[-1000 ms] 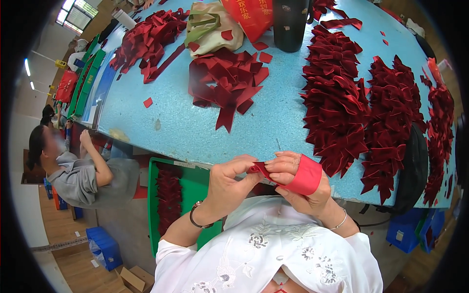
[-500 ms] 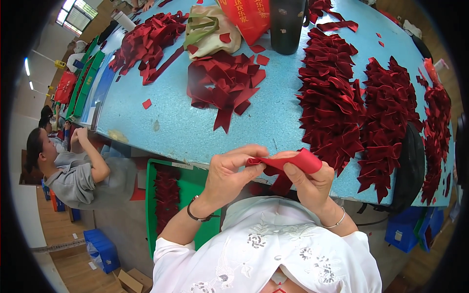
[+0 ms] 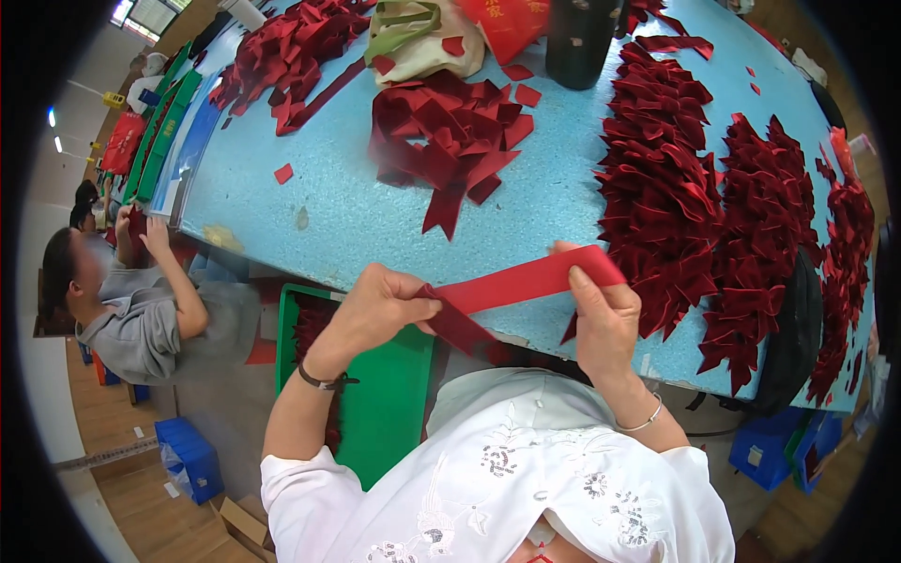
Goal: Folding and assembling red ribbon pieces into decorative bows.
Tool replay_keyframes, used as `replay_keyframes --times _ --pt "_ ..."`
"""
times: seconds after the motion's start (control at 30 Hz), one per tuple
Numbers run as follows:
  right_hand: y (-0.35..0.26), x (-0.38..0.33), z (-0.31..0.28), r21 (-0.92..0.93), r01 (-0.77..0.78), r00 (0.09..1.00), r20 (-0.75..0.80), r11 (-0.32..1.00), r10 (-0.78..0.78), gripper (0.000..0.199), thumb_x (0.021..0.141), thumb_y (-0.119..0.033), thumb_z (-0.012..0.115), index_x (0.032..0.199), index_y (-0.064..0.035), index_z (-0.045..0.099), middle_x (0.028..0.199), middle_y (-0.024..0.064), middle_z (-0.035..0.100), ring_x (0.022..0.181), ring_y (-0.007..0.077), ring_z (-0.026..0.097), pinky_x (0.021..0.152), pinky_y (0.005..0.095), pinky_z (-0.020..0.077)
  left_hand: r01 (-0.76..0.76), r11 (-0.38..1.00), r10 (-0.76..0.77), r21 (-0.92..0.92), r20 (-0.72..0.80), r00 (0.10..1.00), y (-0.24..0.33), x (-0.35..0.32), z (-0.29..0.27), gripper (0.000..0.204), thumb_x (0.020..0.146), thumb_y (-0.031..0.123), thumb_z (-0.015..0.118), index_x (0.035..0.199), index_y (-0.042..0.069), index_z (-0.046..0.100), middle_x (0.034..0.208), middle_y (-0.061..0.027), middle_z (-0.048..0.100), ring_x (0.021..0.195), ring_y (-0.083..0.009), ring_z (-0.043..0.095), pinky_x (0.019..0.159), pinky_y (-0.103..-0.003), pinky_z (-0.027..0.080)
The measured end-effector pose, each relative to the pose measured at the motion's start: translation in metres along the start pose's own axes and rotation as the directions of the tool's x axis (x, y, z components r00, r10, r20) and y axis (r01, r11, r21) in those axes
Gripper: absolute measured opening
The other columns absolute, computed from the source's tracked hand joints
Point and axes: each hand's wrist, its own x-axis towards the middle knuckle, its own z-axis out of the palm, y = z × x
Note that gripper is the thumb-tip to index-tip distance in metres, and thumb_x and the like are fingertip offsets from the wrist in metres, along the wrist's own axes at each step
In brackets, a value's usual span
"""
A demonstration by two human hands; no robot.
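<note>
A red ribbon stretches between my two hands above the near edge of the blue table. My left hand pinches one end, where a darker velvety length hangs down to the right. Around the other end, my right hand is closed, thumb in front, with the ribbon folding over at the fingers. Beyond my hands lies a loose heap of dark red ribbon pieces. To the right, a long row of dark red ribbon bows lies stacked, with a second row of bows beside it.
A green crate with dark red pieces stands below the table's edge at left. On the blue table are a dark cylindrical bottle, a cream cloth bag and a black bag. Another person works at left.
My hands have moved apart, drawing the ribbon out from a fold into a long strip. My left hand has shifted left. The other person's hands at left have moved.
</note>
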Motion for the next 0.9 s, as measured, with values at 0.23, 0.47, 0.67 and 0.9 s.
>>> replay_keyframes --times 0.23,0.47,0.67,0.9 --pt "-0.038 0.006 -0.007 -0.392 -0.209 0.975 -0.015 0.896 0.221 0.019 0.090 -0.004 0.058 0.107 0.0046 0.062 0.102 0.0098 0.067 0.087 0.0186 0.065 0.072 0.0291 0.0535 0.042 0.986 -0.046 0.159 0.024 0.999 -0.021 0.013 -0.037 0.021 0.079 0.007 0.066 0.062 -0.003 0.061 0.054 0.0002 0.054 0.052 -0.0061 0.054 0.047 -0.024 0.037" --pt "-0.061 0.031 0.017 -0.680 0.619 0.784 0.565 0.392 -0.258 0.022 0.081 0.001 0.068 0.103 -0.0009 0.064 0.093 0.0091 0.066 0.077 0.0164 0.062 0.064 0.0277 0.0506 -0.096 0.950 0.059 0.297 0.130 0.990 -0.020 0.015 -0.047 0.016 0.076 0.005 0.065 0.068 -0.007 0.060 0.056 -0.0069 0.056 0.052 -0.0113 0.055 0.049 -0.028 0.041" --pt "0.010 0.060 0.068 -0.468 0.662 0.623 0.778 0.586 -0.082 0.024 0.075 -0.006 0.072 0.096 -0.0019 0.064 0.093 0.0106 0.063 0.087 0.0271 0.057 0.075 0.0375 0.0462 -0.388 0.841 0.305 0.377 0.261 0.916 -0.015 0.021 -0.047 0.012 0.074 0.002 0.064 0.078 -0.009 0.060 0.072 -0.0138 0.064 0.057 -0.0193 0.057 0.054 -0.031 0.044" --pt "0.026 0.075 0.073 -0.440 0.687 0.455 0.881 0.579 0.129 0.020 0.073 -0.006 0.072 0.091 -0.0038 0.062 0.084 0.0076 0.061 0.081 0.0267 0.056 0.076 0.0372 0.0443 -0.374 0.875 0.317 0.308 0.219 0.923 -0.018 0.019 -0.056 0.015 0.071 0.003 0.061 0.077 -0.010 0.059 0.071 -0.0228 0.058 0.065 -0.0384 0.056 0.060 -0.041 0.044"
